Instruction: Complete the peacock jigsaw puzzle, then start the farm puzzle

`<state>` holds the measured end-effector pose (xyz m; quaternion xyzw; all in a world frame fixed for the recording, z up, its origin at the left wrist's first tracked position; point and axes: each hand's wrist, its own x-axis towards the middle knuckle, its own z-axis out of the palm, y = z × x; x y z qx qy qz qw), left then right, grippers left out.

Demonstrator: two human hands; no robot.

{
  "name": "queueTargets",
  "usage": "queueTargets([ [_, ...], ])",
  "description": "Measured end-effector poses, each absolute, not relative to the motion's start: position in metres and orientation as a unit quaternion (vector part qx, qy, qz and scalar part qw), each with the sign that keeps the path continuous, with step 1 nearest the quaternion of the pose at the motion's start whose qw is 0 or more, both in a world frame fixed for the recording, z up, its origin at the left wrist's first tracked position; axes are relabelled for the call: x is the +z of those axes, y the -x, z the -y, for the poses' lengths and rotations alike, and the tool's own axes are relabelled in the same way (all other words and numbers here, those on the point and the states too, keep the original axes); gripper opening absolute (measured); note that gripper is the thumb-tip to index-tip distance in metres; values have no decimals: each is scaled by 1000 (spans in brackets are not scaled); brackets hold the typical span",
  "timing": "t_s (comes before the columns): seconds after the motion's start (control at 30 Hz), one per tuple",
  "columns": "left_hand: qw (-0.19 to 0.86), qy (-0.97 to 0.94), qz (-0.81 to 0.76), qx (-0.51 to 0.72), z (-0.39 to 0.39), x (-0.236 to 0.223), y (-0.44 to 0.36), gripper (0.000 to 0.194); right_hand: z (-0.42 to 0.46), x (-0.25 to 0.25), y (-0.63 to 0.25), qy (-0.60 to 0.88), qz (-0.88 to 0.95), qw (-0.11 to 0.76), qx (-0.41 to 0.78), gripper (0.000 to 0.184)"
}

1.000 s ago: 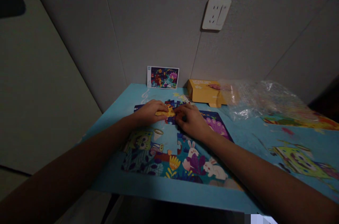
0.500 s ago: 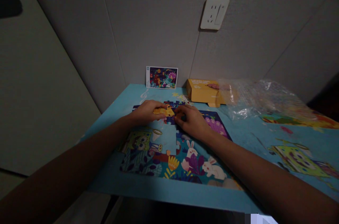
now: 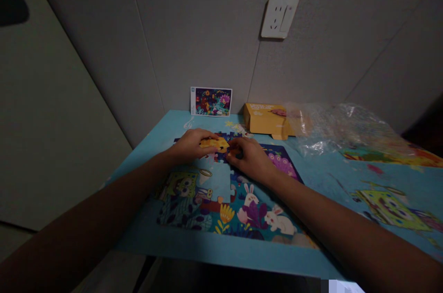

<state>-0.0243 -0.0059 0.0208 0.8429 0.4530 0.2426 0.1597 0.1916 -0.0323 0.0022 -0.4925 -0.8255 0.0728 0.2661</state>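
Note:
My left hand is closed, thumb and fingers pinching a yellow puzzle piece above the far part of the jigsaw puzzle. Just to the right, my right hand curls its fingers together at the pointed end of that piece. Something dark orange shows between its fingertips, too shadowed to make out. Below the hands, the puzzle has a gap at its left middle, where the blue tabletop shows through. White rabbits, flowers and dark leaves appear on the joined near part. Both hands hide some of the far rows.
A picture card of the puzzle leans against the wall at the back. To its right lies an open yellow box, with crumpled clear plastic wrap beside it. A socket plate is on the wall above.
The yellow piece has tilted and shifted slightly to the right between my hands. My right fingers have moved a little left. The puzzle on the table looks the same.

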Motion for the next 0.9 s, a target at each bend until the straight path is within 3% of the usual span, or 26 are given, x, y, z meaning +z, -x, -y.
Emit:
queueTargets([
  [0.63,188,-826,-451,281,8,20,24,39,37,2,-190,434,830,335,101,39],
  [0.8,258,-792,-465,300,7,17,23,41,38,3,-189,422,819,372,117,47],
  [0.9,354,-732,-469,344,6,17,20,41,37,6,-190,450,798,376,141,36],
])
